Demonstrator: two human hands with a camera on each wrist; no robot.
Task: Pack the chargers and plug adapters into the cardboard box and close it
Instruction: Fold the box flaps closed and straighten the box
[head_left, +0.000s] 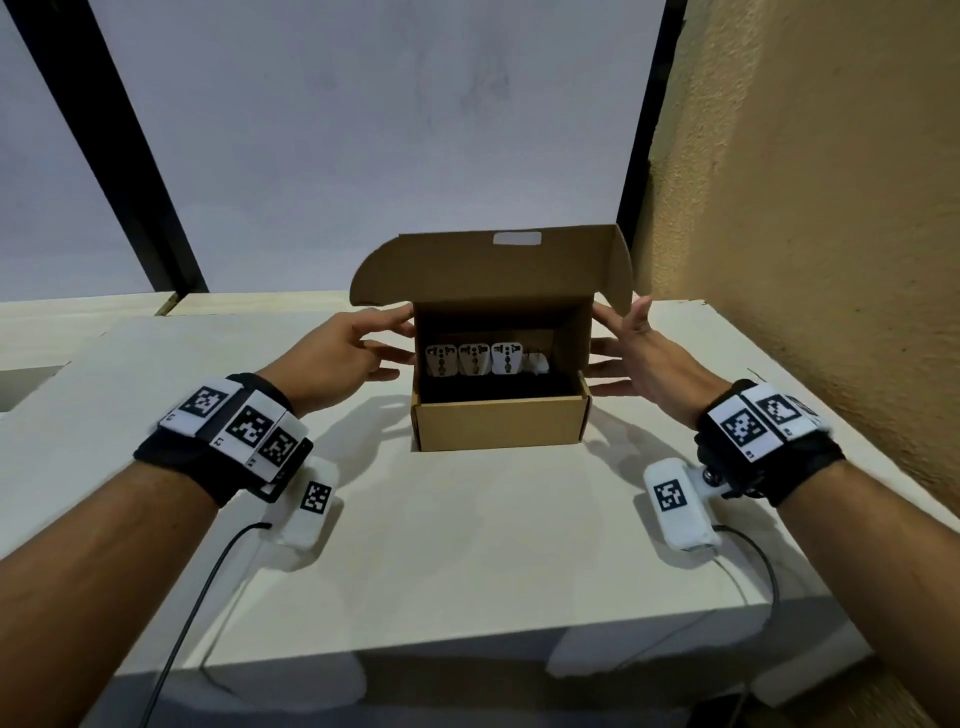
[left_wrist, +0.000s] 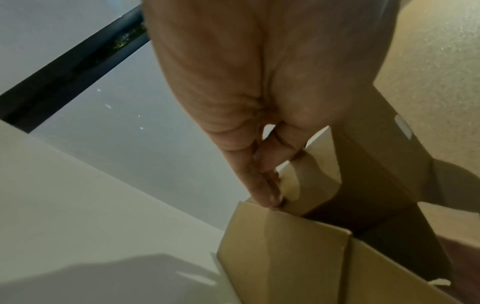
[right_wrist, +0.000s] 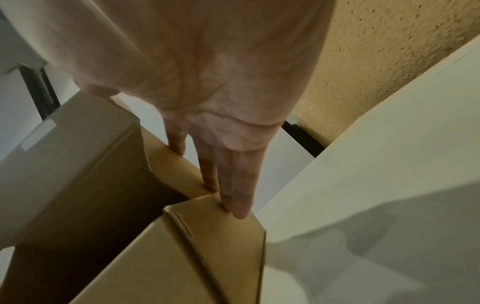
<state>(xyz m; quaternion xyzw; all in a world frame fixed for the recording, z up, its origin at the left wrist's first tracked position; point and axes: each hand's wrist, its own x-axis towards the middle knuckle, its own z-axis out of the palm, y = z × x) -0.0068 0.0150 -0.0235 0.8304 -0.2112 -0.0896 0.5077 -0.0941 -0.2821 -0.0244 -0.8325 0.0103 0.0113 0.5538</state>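
Bare forearms nearest the lens, each strapped with a black band carrying white blocks printed in black-and-white square codes. Beyond them, broad pale counter (head_left: 467, 545), smooth and matte, against a rough tan stucco wall (head_left: 805, 208). Centred on it, brown cardboard box (head_left: 501, 423), plain and rectangular, lid (head_left: 493, 270) upright with rounded side flaps and a small white sticker near its top edge. Left hand (head_left: 345, 351) flat at the box's left side, right hand (head_left: 641, 358) at its right, fingers (right_wrist: 237, 195) straight and released, gripping nothing. Inside against the back wall, a row of white plastic adapters (head_left: 472, 358), seen only from the head view. Seen only from the wrist views: fingertips touching the cardboard side edges.
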